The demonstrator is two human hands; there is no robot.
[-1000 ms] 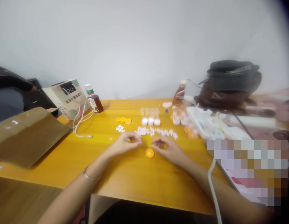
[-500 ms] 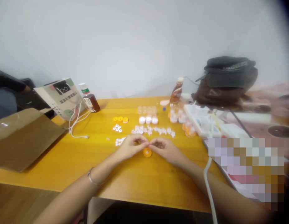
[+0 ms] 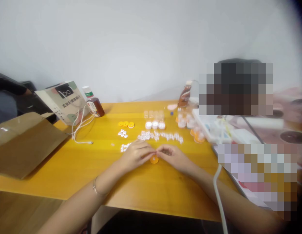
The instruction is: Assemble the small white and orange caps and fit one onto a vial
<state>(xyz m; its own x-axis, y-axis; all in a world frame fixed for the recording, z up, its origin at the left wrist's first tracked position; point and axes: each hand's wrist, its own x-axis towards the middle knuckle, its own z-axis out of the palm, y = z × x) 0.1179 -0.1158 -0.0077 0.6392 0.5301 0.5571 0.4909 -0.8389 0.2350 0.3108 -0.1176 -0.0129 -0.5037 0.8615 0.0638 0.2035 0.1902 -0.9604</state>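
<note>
My left hand (image 3: 137, 154) and my right hand (image 3: 170, 155) meet at the fingertips over the middle of the table. Both are closed in a pinch, and whatever lies between the fingertips is too small to make out. Just below them an orange round piece (image 3: 154, 159) lies on the table, its upper edge partly covered by my fingers. Small white pieces (image 3: 124, 148) lie beside my left hand, partly hidden by it. Beyond my hands are small clear pieces (image 3: 148, 135), white round caps (image 3: 155, 125), yellow rings (image 3: 126, 124) and clear cups (image 3: 151, 114).
Left: a brown paper bag (image 3: 29, 143), a printed bag (image 3: 68, 102), a dark bottle (image 3: 95, 105) and a white cable (image 3: 79, 130). Right: a drink bottle (image 3: 184, 96), orange and white pieces (image 3: 197, 135), a white tray (image 3: 207, 125) and a thick cable (image 3: 218, 191).
My left hand has turned slightly, its fingers now closer together and covering more of the orange piece. My right hand has barely moved.
</note>
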